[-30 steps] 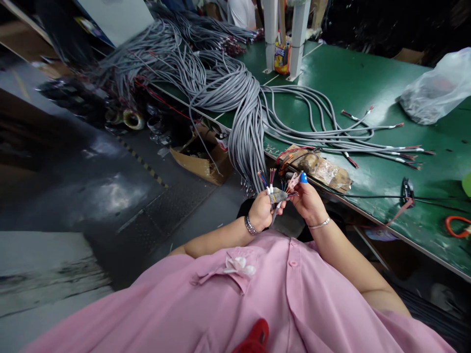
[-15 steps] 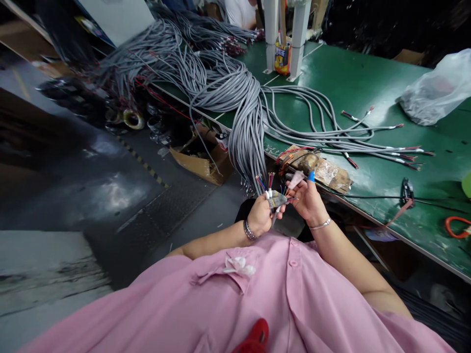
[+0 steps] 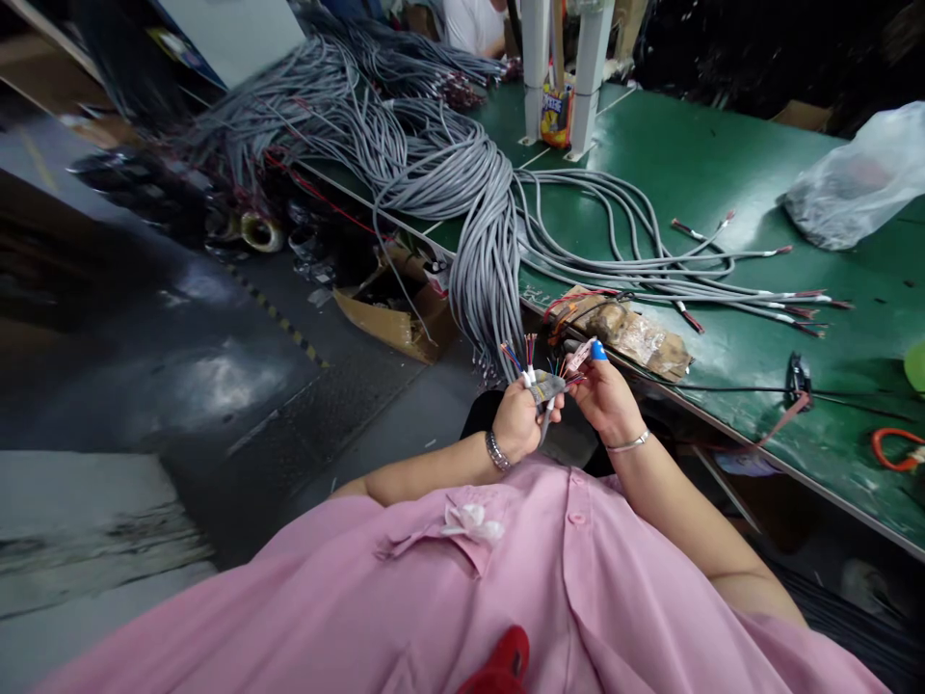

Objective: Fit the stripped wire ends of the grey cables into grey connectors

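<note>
My left hand [image 3: 515, 420] is closed around several grey cables, with a grey cover on its thumb. Fanned wire ends [image 3: 531, 349] in red, blue and dark colours stick up past its fingers, above white bands on the cables. One grey cable [image 3: 546, 420] hangs below the thumb. My right hand [image 3: 605, 397] is close beside it, fingertips pinched at the thin coloured wires of a cable end. A blue finger cot [image 3: 598, 351] covers one digit, and a pale pink wrap [image 3: 579, 357] shows on another. The fingers partly hide the pinched wires.
A thick bundle of grey cables [image 3: 484, 193] drapes over the green table [image 3: 694, 145]. A taped cardboard piece [image 3: 636, 337] lies at its edge. A plastic bag [image 3: 853, 183] and orange-handled tool [image 3: 892, 451] are to the right. An open carton [image 3: 390, 313] stands below.
My right hand has moved slightly left and its fingers have closed in on the wires. My left hand has shifted a little to the right with the cables still in it.
</note>
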{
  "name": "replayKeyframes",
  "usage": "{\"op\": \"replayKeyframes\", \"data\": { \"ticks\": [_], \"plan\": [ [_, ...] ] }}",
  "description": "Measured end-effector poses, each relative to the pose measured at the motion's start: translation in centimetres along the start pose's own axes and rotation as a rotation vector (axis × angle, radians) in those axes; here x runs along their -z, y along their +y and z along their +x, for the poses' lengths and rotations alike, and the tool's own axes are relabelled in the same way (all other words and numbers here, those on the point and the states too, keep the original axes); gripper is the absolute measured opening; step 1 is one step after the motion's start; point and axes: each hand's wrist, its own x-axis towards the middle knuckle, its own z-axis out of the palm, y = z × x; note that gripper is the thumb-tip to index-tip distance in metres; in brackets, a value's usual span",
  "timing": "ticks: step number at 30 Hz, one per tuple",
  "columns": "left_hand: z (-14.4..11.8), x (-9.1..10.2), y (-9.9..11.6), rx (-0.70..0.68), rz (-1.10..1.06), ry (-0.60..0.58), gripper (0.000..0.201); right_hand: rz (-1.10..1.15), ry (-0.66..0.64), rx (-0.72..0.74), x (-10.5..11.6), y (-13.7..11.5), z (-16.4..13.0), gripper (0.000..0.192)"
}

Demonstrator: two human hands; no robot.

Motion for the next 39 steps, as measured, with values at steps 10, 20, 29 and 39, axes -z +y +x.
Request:
{"op": "replayKeyframes", "data": {
  "ticks": [10, 20, 29, 39],
  "plan": [
    [0.6, 0.2, -0.6, 0.003, 0.022, 0.001, 0.021, 0.000, 0.016, 0.070, -0.3, 0.2, 0.2, 0.027],
    [0.1, 1.0, -0.9, -0.017, 0.064, -0.010, 0.024, -0.129, -0.146, -0.083, 1.5, 0.1, -1.1, 0.055],
    [-0.1, 2.3, -1.4, 0.007, 0.305, -0.130, 0.031, -0.625, -0.130, 0.220, 1.8, 1.2, -4.1, 0.018],
    [-0.1, 3.0, -1.2, 0.046, 0.348, -0.197, 0.033, -0.761, -0.245, 0.230, 1.1, 0.3, -3.9, 0.020]
  ]
}}
